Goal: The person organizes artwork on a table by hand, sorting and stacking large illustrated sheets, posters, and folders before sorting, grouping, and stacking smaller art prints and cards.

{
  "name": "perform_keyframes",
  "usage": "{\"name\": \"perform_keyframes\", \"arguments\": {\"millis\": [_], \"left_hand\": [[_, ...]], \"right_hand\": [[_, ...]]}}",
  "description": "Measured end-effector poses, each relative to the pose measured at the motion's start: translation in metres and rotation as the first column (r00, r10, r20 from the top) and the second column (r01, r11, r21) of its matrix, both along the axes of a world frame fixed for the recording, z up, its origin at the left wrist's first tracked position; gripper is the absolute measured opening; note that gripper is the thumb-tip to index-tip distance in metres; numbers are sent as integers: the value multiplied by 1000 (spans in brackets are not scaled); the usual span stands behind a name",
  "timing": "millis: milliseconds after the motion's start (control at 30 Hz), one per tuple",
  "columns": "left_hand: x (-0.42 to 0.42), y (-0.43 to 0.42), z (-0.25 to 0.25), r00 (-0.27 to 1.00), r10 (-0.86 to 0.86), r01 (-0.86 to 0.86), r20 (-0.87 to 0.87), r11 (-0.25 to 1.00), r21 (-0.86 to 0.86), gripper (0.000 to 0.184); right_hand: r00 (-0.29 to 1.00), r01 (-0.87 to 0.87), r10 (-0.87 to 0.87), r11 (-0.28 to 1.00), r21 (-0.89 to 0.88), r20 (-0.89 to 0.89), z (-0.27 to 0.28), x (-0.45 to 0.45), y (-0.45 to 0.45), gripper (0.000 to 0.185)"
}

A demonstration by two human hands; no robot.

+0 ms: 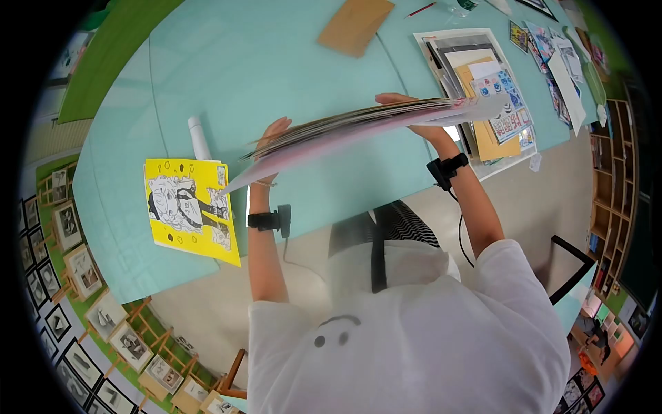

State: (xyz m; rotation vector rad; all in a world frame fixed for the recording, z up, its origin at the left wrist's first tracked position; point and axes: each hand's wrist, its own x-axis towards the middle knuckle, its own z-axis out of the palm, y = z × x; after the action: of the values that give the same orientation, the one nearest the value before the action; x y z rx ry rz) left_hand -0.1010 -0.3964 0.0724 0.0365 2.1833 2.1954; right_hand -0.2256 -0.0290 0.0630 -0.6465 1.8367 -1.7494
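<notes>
White shirt fabric (pixel 407 331) occupies the foreground nearest the camera. Beyond it, a paper stack (pixel 358 126) is seen nearly edge-on over the tabletop (pixel 331 186).

Risk: the layers appear loose and fan apart at the left end. Uneven pressure from the two sides could let single sheets slide out or bend. Low clearance could cause the pale lower corner at that end to catch the yellow sheet (pixel 189 207), which it overlaps in view. At the opposite end, a sideways swing could disturb the pile of folders and envelopes (pixel 476 76). Slack in the cable (pixel 461 238) below the right wrist strap (pixel 447 168) could snag during arm movement.

Position: the paper stack lies between and across the left grip (pixel 273 130) and the right grip (pixel 429 131). Both hold the stack, one toward each end. Fingers show past its far side, extended rather than curled; wrists show on the near side. Thumbs are hidden, so the exact closure cannot be told, nor whether the bottom edge touches the tabletop. A white cylinder (pixel 198 139) lies just left of the left grip.
</notes>
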Motion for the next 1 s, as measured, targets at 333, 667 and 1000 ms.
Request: {"name": "perform_keyframes", "arguments": {"millis": [333, 667, 1000], "left_hand": [[8, 10, 7, 988, 156, -142, 5, 910, -391, 70], [-6, 14, 0, 999, -33, 35, 32, 998, -48, 54], [1, 31, 29, 992, 35, -22, 125, 994, -107, 53]], "right_hand": [[994, 98, -97, 994, -44, 40, 52, 11, -5, 68], [979, -5, 41, 985, -175, 202, 36, 7, 9, 60], [976, 150, -135, 986, -77, 169, 26, 29, 11, 46]]}}
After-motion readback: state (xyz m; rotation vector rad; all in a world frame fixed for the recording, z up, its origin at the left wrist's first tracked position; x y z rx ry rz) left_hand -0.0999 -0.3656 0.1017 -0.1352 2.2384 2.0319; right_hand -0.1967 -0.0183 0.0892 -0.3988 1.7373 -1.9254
